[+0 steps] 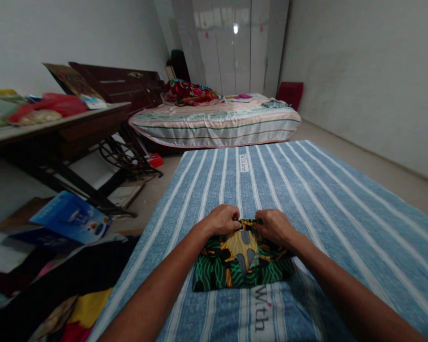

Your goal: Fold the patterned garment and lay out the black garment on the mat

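Note:
A folded piece of patterned fabric (242, 256), dark with green lines and a yellow patch, lies on the blue striped cloth (217, 190) in front of me. Its garment kind cannot be made out. At the fabric's far edge, my left hand (224, 219) pinches it on the left side. My right hand (274, 224) grips the same edge a little to the right, fingers closed. Between the two hands a short stretch of the edge shows. The fabric's near side rests flat, close to the printed word on the cloth.
Beyond the striped surface stands a bed (214, 128) with a red floral blanket (189, 92). To the left are a sewing-machine table (107, 111) with bags on it, a blue box (73, 218) and piled clothes (89, 308). White wardrobes (224, 57) line the back.

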Demonstrator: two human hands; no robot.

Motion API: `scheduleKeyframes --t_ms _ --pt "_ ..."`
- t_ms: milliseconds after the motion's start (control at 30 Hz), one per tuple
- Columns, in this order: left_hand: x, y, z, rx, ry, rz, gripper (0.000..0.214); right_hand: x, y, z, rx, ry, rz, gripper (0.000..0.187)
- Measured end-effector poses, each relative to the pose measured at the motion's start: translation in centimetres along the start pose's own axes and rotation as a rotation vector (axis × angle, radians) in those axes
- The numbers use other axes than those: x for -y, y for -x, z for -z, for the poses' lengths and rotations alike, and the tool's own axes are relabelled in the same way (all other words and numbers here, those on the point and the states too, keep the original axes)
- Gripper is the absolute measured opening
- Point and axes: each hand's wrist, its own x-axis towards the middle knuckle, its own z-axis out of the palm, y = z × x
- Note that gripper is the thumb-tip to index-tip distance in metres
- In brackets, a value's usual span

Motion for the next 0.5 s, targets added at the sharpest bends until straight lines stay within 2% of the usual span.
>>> scheduleKeyframes --t_ms 100,233,500 --pt "-1.5 -0.6 -0.6 -0.072 -0.080 -0.082 0.021 0.0 0.0 0.0 -0.007 -0.027 0.000 0.017" --pt "-2.6 -1.7 -1.8 -0.105 -0.122 -0.125 0.017 -0.1 0.1 0.1 -0.010 -0.066 -0.016 0.019" --pt "-2.1 -2.2 -2.8 -0.144 -0.090 -0.132 0.013 -1.1 0.3 0.5 0.026 -0.276 -0.014 0.021"
